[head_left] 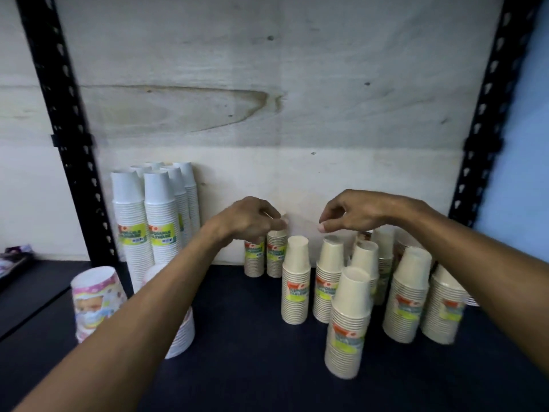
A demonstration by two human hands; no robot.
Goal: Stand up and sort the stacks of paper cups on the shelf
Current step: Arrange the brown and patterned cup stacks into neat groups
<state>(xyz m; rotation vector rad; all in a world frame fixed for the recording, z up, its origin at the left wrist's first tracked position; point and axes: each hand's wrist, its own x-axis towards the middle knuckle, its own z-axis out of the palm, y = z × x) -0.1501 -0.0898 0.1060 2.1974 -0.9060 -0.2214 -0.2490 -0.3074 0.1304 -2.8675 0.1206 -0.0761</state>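
- Dark shelf point(252, 337) is carrying upright cup stacks.
- Left hand point(252, 218) is hovering directly above two small stacks point(266, 254), nearer them; fingers curled, grasp unclear.
- Right hand point(356, 212) is hanging loosely curled, empty, above cream stacks point(329, 278).

Counts on the shelf point(252, 337): tall white cup stacks point(160, 221) at far left, about six, rear ones partly hidden. Cream cup stacks point(347, 322) right of centre: two short at the back, roughly eight more standing nearer, a few occluded so the count was approximate. One patterned pink cup stack point(95, 298) near left. One more white stack point(181, 334) mostly hidden behind the left forearm. Two black uprights point(59, 114) framed the bay. Two hands were in view.
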